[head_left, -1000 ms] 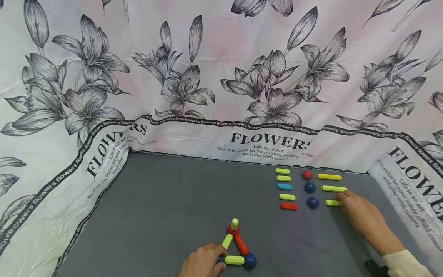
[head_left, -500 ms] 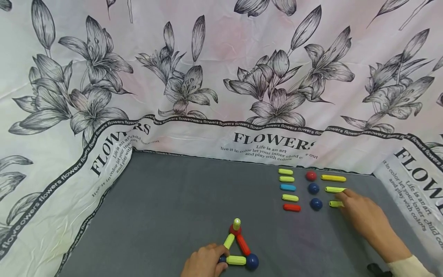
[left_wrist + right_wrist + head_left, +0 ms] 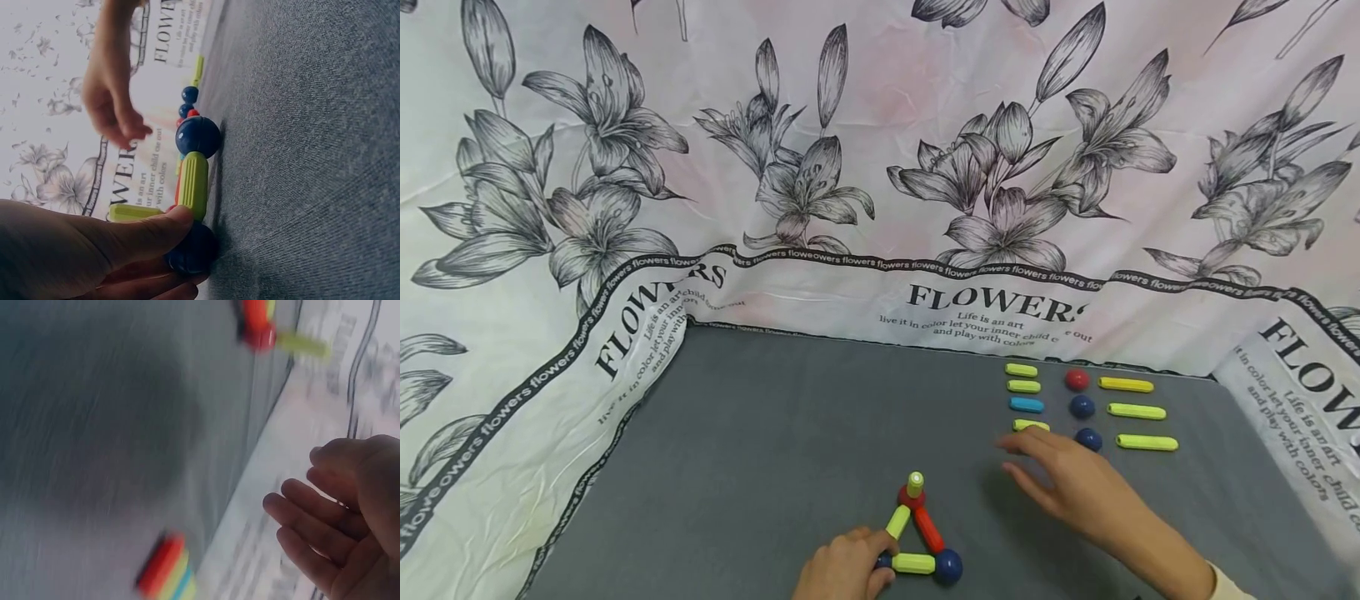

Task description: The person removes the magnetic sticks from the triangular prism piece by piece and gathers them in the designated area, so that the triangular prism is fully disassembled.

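Observation:
A triangle of sticks and balls lies at the near middle of the table. It has a red stick (image 3: 928, 530), a lime stick (image 3: 913, 563) along the front, another lime stick (image 3: 898, 522) on the left, and a dark blue ball (image 3: 949, 567) at the right corner. From the red ball (image 3: 912, 497) at its far corner a lime stick (image 3: 915, 482) stands up. My left hand (image 3: 844, 567) grips the left corner's dark blue ball (image 3: 190, 249) between thumb and fingers. In the air right of the triangle, my right hand (image 3: 1071, 479) holds nothing, its fingers loosely bent.
Short sticks, including a blue one (image 3: 1026, 405), form a column at the back right; a red stick (image 3: 161, 565) there shows in the right wrist view. Beside them are a red ball (image 3: 1077, 380), two dark blue balls (image 3: 1082, 407) and longer sticks (image 3: 1137, 412). Printed cloth (image 3: 880, 308) borders the table.
My right hand has left the long lime sticks at the far right and moved left, over the end of the short-stick column. The left hand still holds the blue ball.

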The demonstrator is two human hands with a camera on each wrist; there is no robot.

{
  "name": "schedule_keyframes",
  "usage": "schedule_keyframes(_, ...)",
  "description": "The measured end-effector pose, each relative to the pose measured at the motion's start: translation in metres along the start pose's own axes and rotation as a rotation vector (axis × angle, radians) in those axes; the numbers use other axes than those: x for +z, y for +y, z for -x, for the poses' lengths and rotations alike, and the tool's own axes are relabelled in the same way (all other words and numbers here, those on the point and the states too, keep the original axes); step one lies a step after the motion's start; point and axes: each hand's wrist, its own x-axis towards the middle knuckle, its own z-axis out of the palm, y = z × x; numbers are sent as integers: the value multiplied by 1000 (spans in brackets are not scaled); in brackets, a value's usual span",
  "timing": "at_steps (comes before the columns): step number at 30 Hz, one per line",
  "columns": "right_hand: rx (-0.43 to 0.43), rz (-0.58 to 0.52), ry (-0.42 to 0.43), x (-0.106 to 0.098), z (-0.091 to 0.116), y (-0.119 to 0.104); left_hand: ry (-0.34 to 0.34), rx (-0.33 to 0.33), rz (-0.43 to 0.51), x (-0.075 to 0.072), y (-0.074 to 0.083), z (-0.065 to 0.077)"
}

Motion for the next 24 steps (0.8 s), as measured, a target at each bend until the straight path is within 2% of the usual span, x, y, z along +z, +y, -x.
schedule_keyframes(6,-45,-256,-129,31,-13,-39,-15,-6,14,-2,2,0)
schedule_keyframes(9,-76,-336,-150,44,-18,-50,-36,-6,8,-3,2,-1)
schedule_keyframes(17,-26,-387,-186,58,-27,-62,-59,6,3,2,-2,-4)
schedule_keyframes(24,-15,-424,-194,65,-36,-62,-4,18,7,4,-4,-3)
